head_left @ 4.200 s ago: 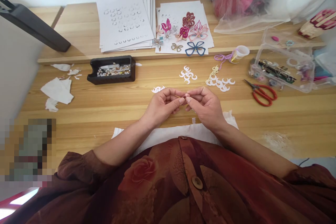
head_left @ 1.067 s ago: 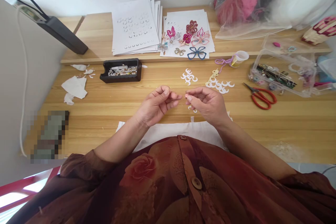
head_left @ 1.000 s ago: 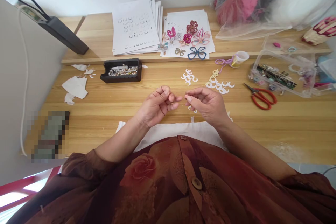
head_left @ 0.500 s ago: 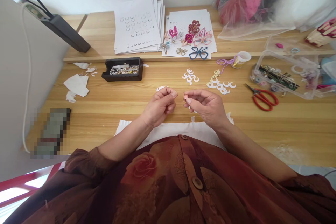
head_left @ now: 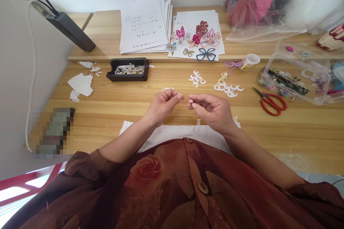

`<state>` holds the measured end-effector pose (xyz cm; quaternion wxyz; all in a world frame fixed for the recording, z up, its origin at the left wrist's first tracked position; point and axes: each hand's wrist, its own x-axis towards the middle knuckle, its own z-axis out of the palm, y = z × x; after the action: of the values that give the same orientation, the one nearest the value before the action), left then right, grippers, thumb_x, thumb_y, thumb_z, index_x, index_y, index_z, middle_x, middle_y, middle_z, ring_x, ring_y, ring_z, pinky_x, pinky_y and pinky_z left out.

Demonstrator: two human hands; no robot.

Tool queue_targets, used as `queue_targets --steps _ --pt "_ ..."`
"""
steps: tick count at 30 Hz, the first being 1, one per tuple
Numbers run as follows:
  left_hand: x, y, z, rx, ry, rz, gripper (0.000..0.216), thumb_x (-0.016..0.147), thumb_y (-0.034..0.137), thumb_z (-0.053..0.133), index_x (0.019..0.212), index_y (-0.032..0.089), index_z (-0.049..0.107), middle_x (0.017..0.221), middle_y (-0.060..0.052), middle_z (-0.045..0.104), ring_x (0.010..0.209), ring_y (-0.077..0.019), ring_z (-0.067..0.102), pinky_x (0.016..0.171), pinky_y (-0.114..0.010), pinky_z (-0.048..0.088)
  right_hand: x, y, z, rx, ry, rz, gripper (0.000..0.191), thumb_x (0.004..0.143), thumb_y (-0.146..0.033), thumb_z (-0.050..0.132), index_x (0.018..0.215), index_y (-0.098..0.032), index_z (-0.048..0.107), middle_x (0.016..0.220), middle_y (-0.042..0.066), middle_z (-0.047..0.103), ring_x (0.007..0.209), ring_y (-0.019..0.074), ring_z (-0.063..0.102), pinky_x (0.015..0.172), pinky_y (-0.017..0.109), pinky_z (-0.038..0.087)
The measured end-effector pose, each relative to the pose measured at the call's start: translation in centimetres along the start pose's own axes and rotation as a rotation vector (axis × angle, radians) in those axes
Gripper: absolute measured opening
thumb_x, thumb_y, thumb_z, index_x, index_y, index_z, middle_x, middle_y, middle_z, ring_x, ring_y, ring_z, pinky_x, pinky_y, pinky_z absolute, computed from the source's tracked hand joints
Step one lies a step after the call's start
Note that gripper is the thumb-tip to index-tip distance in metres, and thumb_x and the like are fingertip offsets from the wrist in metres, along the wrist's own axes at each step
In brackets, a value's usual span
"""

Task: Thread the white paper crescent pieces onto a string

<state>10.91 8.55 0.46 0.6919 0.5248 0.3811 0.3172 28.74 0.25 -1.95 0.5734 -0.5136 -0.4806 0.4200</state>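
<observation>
My left hand (head_left: 162, 105) and my right hand (head_left: 212, 109) hover close together over the middle of the wooden desk (head_left: 268, 132). The left thumb and forefinger are pinched on something too fine to make out. My right fingertips pinch a small pink piece (head_left: 190, 101). The hands are a finger's width apart. White crescent paper cut-outs (head_left: 197, 78) and a second cluster of cut-outs (head_left: 228, 88) lie just beyond the hands. A white sheet (head_left: 172, 134) lies at the desk's near edge under my wrists.
A black tray of beads (head_left: 128, 69) sits to the left, red scissors (head_left: 271, 101) and a clear plastic box (head_left: 295, 75) to the right. On the raised shelf lie punched paper sheets (head_left: 143, 25), finished quilled flowers (head_left: 197, 39) and a plastic bag (head_left: 263, 7). Paper scraps (head_left: 80, 84) lie at far left.
The hands have drawn slightly apart since four seconds ago, when the fingertips touched. The left fingers have curled into a tighter pinch. The view has shifted a little.
</observation>
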Motion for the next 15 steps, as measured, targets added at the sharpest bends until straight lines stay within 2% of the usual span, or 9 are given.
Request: queue_targets --steps 3,6,12,15 --pt "-0.04 -0.13 0.01 -0.032 -0.003 -0.031 0.048 0.073 0.061 0.088 0.077 0.019 0.065 0.055 0.008 0.041 0.047 -0.0054 0.026 0.045 -0.025 0.016 0.19 -0.39 -0.01 0.035 0.021 -0.001 0.026 0.086 -0.034 0.079 0.109 -0.023 0.08 0.099 0.005 0.082 0.082 0.0177 0.079 0.077 0.036 0.069" --pt "-0.18 -0.15 -0.05 0.012 -0.036 -0.029 0.048 0.075 0.063 0.086 0.082 0.017 0.072 0.053 0.007 0.042 0.047 -0.0061 0.028 0.046 -0.025 0.017 0.44 -0.9 0.1 0.075 0.051 0.016 0.024 0.083 -0.033 0.08 0.105 -0.022 0.078 0.097 0.005 0.081 0.081 0.017 0.078 0.073 0.034 0.068" --pt "-0.39 0.02 -0.19 0.111 -0.061 0.052 0.037 0.078 0.054 0.087 0.09 0.019 0.083 0.055 0.004 0.051 0.051 -0.0082 0.03 0.049 -0.026 0.021 0.54 -0.93 0.16 0.105 0.079 0.031 0.024 0.081 -0.03 0.081 0.102 -0.021 0.075 0.095 0.004 0.08 0.08 0.0169 0.078 0.071 0.032 0.067" --pt "-0.58 0.07 -0.17 0.203 -0.048 0.122 0.029 0.083 0.049 0.084 0.093 0.022 0.085 0.053 0.004 0.047 0.052 -0.0097 0.028 0.051 -0.028 0.019 0.51 -0.96 0.09 0.114 0.074 0.072 0.024 0.08 -0.029 0.082 0.102 -0.021 0.073 0.095 0.004 0.08 0.082 0.0173 0.079 0.068 0.03 0.065"
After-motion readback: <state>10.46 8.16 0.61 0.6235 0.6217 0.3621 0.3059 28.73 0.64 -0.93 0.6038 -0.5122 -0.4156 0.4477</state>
